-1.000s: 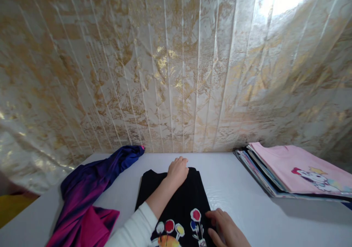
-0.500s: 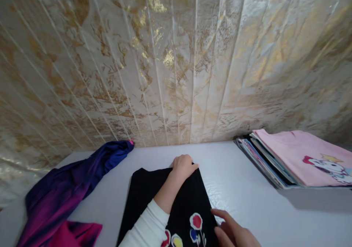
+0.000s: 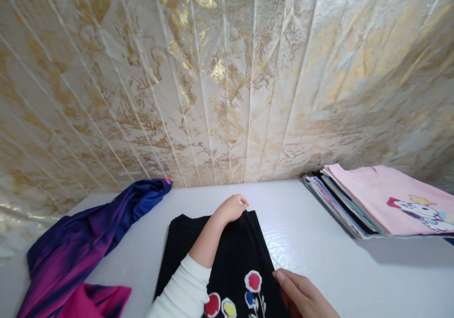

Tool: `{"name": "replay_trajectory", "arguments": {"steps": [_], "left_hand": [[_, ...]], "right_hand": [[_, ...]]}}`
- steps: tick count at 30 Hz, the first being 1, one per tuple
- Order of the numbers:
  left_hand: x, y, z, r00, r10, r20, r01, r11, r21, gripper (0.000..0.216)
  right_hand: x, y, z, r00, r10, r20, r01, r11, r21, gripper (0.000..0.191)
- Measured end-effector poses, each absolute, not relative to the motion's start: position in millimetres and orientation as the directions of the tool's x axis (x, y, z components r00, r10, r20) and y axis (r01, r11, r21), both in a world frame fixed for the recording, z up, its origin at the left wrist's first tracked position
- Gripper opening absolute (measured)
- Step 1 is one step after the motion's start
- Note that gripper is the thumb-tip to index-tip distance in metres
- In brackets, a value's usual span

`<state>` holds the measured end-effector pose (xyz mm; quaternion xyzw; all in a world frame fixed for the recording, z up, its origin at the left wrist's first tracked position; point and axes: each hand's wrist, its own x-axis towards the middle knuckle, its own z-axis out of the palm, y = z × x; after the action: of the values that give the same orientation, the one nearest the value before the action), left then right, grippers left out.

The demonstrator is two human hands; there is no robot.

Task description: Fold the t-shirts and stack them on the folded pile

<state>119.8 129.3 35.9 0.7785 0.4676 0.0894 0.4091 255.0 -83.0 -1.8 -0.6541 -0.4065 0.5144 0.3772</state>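
Observation:
A black T-shirt (image 3: pixel 234 256) with a printed flower design lies flat on the white table (image 3: pixel 319 261) in front of me. My left hand (image 3: pixel 232 208), in a white sleeve, reaches to the shirt's far edge and its fingers are curled into a pinch on the fabric there. My right hand (image 3: pixel 303 296) sits at the shirt's near right edge, fingers together and closed on the fabric's side.
A crumpled blue and magenta garment (image 3: pixel 81 247) lies at the left. A stack of folded shirts, topped by a pink one (image 3: pixel 386 200) with a cartoon print, sits at the right. A gold-patterned sheet (image 3: pixel 227 81) hangs behind the table.
My left hand went from lying flat on the shirt to pinching its far edge. The right hand shifted slightly along the right edge. The view tilted down a little.

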Motion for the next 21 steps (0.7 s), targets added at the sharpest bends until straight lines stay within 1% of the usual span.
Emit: {"name": "replay_trajectory", "arguments": {"steps": [2, 5, 7, 10, 13, 17, 21], "left_hand": [[120.6, 129.0, 34.4, 0.587, 0.774, -0.235, 0.601, -0.222, 0.768, 0.027], [121.8, 129.1, 31.9, 0.641, 0.741, -0.2, 0.514, -0.221, 0.829, 0.02], [122.3, 129.5, 29.8, 0.662, 0.729, -0.173, 0.467, -0.221, 0.856, 0.023], [122.2, 130.1, 27.4, 0.677, 0.722, -0.141, 0.419, -0.221, 0.88, 0.031], [121.5, 130.7, 26.7, 0.69, 0.714, -0.118, 0.385, -0.224, 0.895, 0.032], [120.6, 130.8, 27.8, 0.71, 0.698, -0.091, 0.346, -0.234, 0.909, 0.032], [119.9, 129.7, 29.8, 0.718, 0.693, -0.068, 0.331, -0.253, 0.909, 0.035]], "right_hand": [[253.3, -78.6, -1.7, 0.059, 0.912, -0.406, 0.122, -0.41, -0.904, 0.053], [252.0, -73.2, -7.5, -0.054, 0.905, -0.422, 0.125, -0.413, -0.902, 0.05], [252.9, -71.9, -13.9, -0.08, 0.9, -0.428, 0.145, -0.414, -0.899, 0.047], [255.8, -73.3, -20.8, -0.056, 0.914, -0.401, 0.153, -0.389, -0.909, 0.04], [256.6, -76.1, -19.5, -0.027, 0.924, -0.38, 0.131, -0.374, -0.918, 0.038], [252.4, -76.9, -12.6, 0.01, 0.918, -0.396, 0.075, -0.396, -0.915, 0.043], [250.7, -75.9, -12.4, 0.019, 0.914, -0.405, 0.131, -0.404, -0.906, 0.048]]}}
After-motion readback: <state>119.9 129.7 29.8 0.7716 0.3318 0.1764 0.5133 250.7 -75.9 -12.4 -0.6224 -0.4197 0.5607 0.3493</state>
